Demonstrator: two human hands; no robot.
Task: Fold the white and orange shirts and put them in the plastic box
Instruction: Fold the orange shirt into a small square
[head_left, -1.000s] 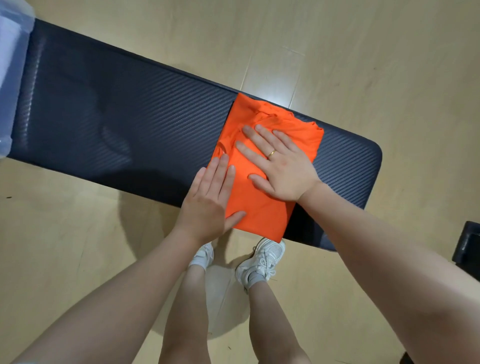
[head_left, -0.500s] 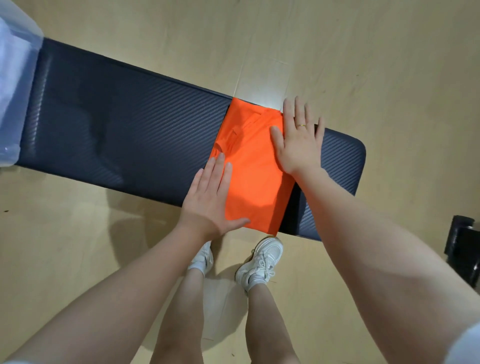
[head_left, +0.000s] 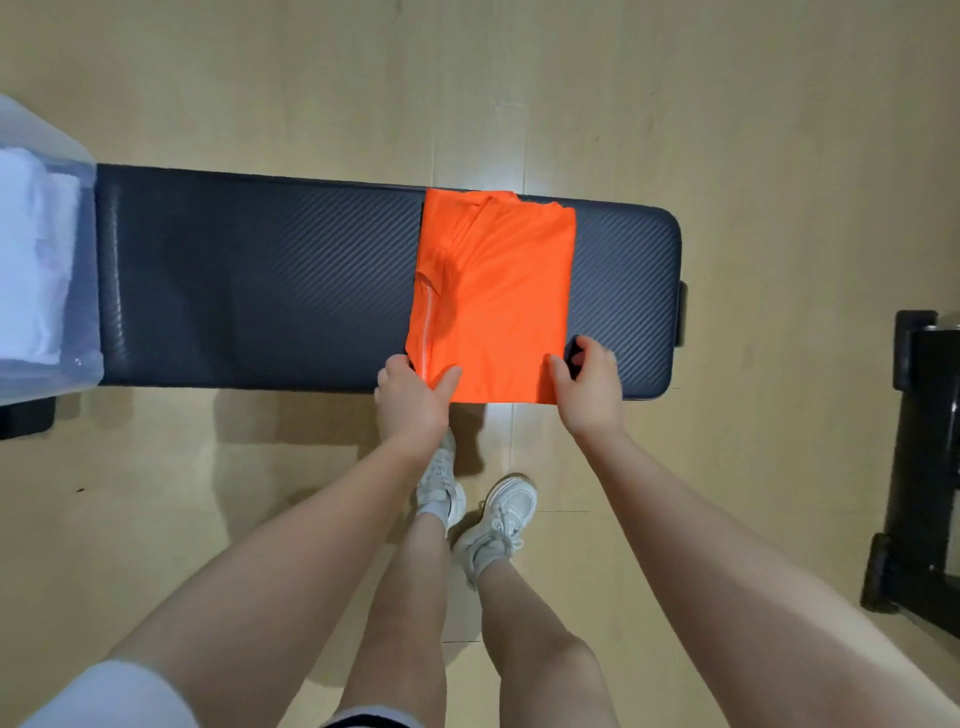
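Head view: at nine o'clock a clear plastic box sits on the left end of the dark padded tabletop, with a folded white shirt inside. The folded orange shirt lies toward the tabletop's three o'clock end, its near edge at the tabletop's front edge. The left hand pinches its near left corner; the right hand pinches its near right corner. Bare padding stretches between shirt and box.

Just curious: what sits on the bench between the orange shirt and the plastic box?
Nothing: the head view shows only bare dark bench padding between the orange shirt and the plastic box.
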